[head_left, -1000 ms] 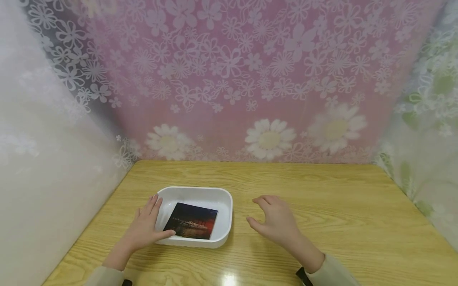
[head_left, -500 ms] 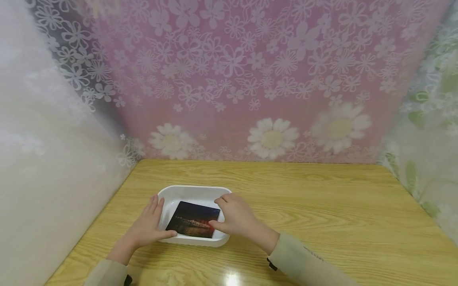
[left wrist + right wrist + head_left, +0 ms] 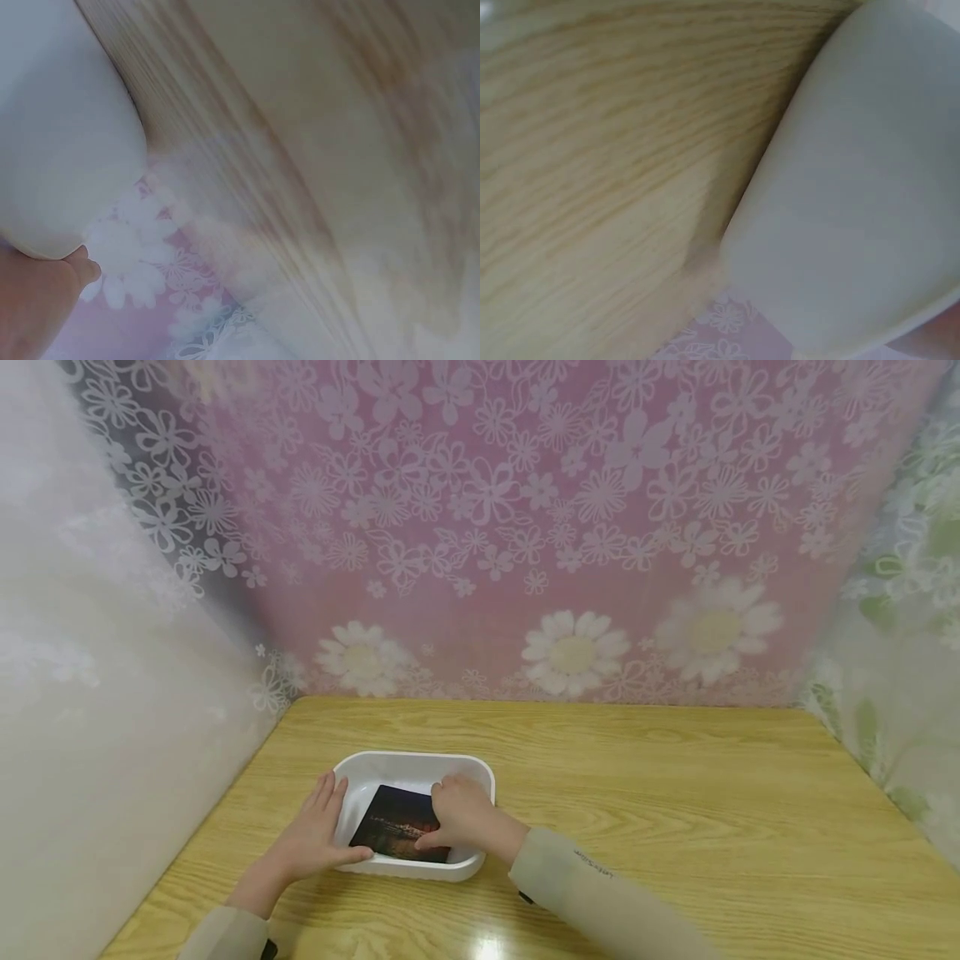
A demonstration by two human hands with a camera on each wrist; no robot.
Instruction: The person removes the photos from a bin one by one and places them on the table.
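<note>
A white rectangular tray (image 3: 405, 767) with rounded corners stands on the table. Inside it lies a flat, dark, square picture card (image 3: 390, 821) with a reddish night scene. At the tray's front left corner is my left hand (image 3: 309, 833), its straight fingers along the left rim and its thumb over the front rim. My right hand (image 3: 467, 814) reaches over the right rim and grips the card's right part, fingers curled, thumb low; their tips are partly hidden. Both wrist views mostly show the tray's outer wall (image 3: 67, 135), with a little of the right hand (image 3: 934, 334) at one corner.
The wood-grain table (image 3: 675, 793) extends to the right of the tray and behind it. A pink flowered backdrop (image 3: 480, 527) rises at its far edge. Pale sheets (image 3: 135, 693) close off the left and right sides.
My right hand has moved left from beside the tray, over its right rim and onto the card, and its fingers have curled in. The left hand stays at the tray's corner.
</note>
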